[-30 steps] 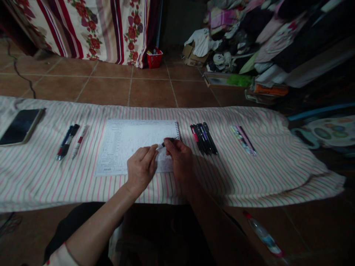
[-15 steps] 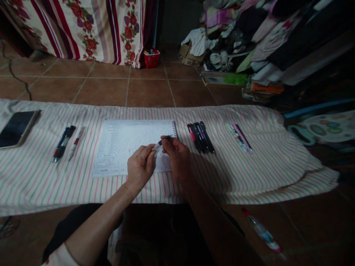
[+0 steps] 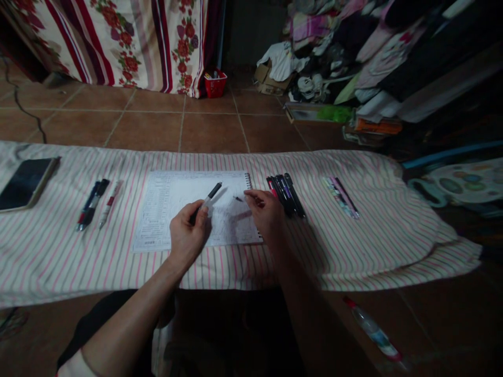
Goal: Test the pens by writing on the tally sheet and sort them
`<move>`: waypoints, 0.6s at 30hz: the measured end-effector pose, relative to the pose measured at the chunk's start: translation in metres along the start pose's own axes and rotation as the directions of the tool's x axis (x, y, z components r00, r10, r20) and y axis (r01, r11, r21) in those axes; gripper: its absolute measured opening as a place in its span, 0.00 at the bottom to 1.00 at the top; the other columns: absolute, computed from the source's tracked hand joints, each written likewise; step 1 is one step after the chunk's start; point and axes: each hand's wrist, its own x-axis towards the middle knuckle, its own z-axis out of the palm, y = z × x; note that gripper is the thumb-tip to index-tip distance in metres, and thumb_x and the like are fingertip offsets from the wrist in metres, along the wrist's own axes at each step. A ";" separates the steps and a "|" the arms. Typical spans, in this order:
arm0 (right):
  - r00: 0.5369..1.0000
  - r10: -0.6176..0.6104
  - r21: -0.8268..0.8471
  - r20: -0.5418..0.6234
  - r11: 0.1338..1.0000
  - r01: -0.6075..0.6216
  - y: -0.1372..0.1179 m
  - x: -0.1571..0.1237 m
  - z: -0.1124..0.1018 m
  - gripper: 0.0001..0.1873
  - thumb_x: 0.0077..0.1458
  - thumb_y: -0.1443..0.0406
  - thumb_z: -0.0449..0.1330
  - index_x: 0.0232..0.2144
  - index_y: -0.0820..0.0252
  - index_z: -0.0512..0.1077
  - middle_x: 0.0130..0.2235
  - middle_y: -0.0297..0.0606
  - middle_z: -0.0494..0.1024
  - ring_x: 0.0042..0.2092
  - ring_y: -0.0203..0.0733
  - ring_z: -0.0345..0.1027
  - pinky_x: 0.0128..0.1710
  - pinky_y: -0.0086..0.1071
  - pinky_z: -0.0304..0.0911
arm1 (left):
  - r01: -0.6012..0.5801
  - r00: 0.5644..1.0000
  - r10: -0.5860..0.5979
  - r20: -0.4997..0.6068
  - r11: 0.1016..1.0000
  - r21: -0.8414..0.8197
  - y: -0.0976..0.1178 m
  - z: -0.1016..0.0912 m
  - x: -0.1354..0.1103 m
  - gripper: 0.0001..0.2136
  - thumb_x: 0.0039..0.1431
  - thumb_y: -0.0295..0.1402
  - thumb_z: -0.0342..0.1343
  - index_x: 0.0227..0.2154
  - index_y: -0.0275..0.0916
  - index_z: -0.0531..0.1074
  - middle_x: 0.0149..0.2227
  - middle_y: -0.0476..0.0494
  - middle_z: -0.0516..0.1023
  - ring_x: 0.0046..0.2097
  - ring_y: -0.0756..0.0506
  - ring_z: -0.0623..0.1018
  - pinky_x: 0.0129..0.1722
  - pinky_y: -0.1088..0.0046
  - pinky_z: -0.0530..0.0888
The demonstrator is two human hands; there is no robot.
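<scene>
A pen [image 3: 212,193] with a black end and a clear-looking barrel slants up from my left hand [image 3: 186,225], whose fingers are wrapped round it above the notebook. Over the notebook's right edge is my right hand [image 3: 265,209], thumb and fingertips pinched together. Just left of those fingertips shows a small dark piece [image 3: 238,198]; whether the fingers touch it I cannot tell, and its kind is too small to make out. Under both hands the spiral notebook [image 3: 157,209] lies open, its page covered in print and pen marks.
Several dark pens [image 3: 290,193] lie right of the notebook, with slim pastel pens [image 3: 341,196] farther right. On the left are more pens [image 3: 92,204] and a phone [image 3: 25,183]. A striped cloth [image 3: 377,225] covers the table. On the floor lies a bottle [image 3: 373,330].
My hands have moved apart: the left went slightly left with the pen now upright-slanted, the right moved right. The small dark piece now shows on its own between them.
</scene>
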 end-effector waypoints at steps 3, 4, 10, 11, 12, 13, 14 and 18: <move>0.994 -0.106 -0.155 0.036 0.982 0.111 -0.001 -0.002 0.007 0.09 0.53 0.66 0.57 0.34 0.59 0.77 0.38 0.43 0.77 0.41 0.45 0.69 0.44 0.38 0.62 | 0.014 1.000 -0.014 0.020 1.000 0.021 0.000 -0.001 0.001 0.14 0.57 0.41 0.54 0.39 0.38 0.76 0.32 0.45 0.79 0.34 0.46 0.77 0.35 0.70 0.73; 0.992 -0.121 -0.208 0.042 0.970 0.127 -0.001 -0.002 0.010 0.09 0.53 0.66 0.57 0.35 0.59 0.77 0.39 0.44 0.77 0.42 0.46 0.68 0.45 0.39 0.61 | 0.016 1.000 -0.017 0.019 0.999 0.029 0.000 -0.001 0.001 0.14 0.57 0.41 0.54 0.39 0.38 0.76 0.32 0.45 0.79 0.34 0.46 0.77 0.35 0.70 0.73; 0.989 -0.113 -0.399 0.096 0.906 0.142 0.000 -0.001 0.017 0.08 0.52 0.65 0.60 0.35 0.59 0.76 0.38 0.44 0.76 0.41 0.47 0.66 0.44 0.39 0.59 | -0.001 0.999 0.001 0.052 1.000 0.007 -0.001 -0.004 0.002 0.13 0.57 0.40 0.54 0.40 0.38 0.76 0.35 0.44 0.80 0.37 0.46 0.78 0.39 0.69 0.73; 0.989 -0.110 -0.404 0.101 0.904 0.141 0.000 -0.001 0.017 0.07 0.52 0.66 0.60 0.34 0.58 0.76 0.37 0.43 0.76 0.41 0.47 0.66 0.44 0.39 0.59 | -0.007 0.998 0.007 0.057 1.000 0.000 -0.001 -0.005 0.003 0.13 0.58 0.39 0.54 0.40 0.39 0.76 0.36 0.44 0.80 0.38 0.46 0.78 0.40 0.69 0.73; 0.989 -0.104 -0.399 0.103 0.906 0.137 -0.001 -0.001 0.017 0.07 0.52 0.66 0.59 0.34 0.58 0.76 0.36 0.43 0.76 0.40 0.47 0.67 0.43 0.39 0.60 | -0.013 0.998 0.013 0.059 1.000 -0.003 -0.001 -0.006 0.003 0.13 0.58 0.39 0.54 0.40 0.39 0.75 0.37 0.44 0.79 0.39 0.45 0.77 0.41 0.69 0.73; 0.990 -0.097 -0.383 0.102 0.915 0.129 -0.001 -0.001 0.017 0.07 0.52 0.67 0.59 0.33 0.59 0.76 0.36 0.43 0.77 0.40 0.47 0.67 0.43 0.39 0.60 | -0.017 0.998 0.017 0.067 1.000 -0.002 0.000 -0.007 0.003 0.12 0.58 0.38 0.54 0.41 0.39 0.75 0.37 0.44 0.79 0.39 0.45 0.77 0.41 0.69 0.72; 0.991 -0.089 -0.354 0.099 0.928 0.119 -0.002 0.000 0.017 0.07 0.52 0.67 0.58 0.34 0.59 0.76 0.36 0.43 0.77 0.39 0.47 0.68 0.42 0.39 0.60 | -0.020 0.997 0.020 0.075 1.000 0.002 0.001 -0.009 0.004 0.12 0.58 0.38 0.54 0.41 0.39 0.75 0.37 0.44 0.79 0.39 0.45 0.77 0.41 0.68 0.72; 0.995 -0.030 -0.122 0.092 0.992 0.041 -0.005 0.000 0.014 0.10 0.53 0.66 0.56 0.36 0.60 0.75 0.36 0.42 0.79 0.36 0.44 0.71 0.40 0.37 0.63 | -0.028 0.990 0.025 0.136 0.999 0.017 0.007 -0.015 0.006 0.13 0.58 0.37 0.53 0.42 0.39 0.76 0.36 0.44 0.79 0.39 0.45 0.77 0.42 0.68 0.72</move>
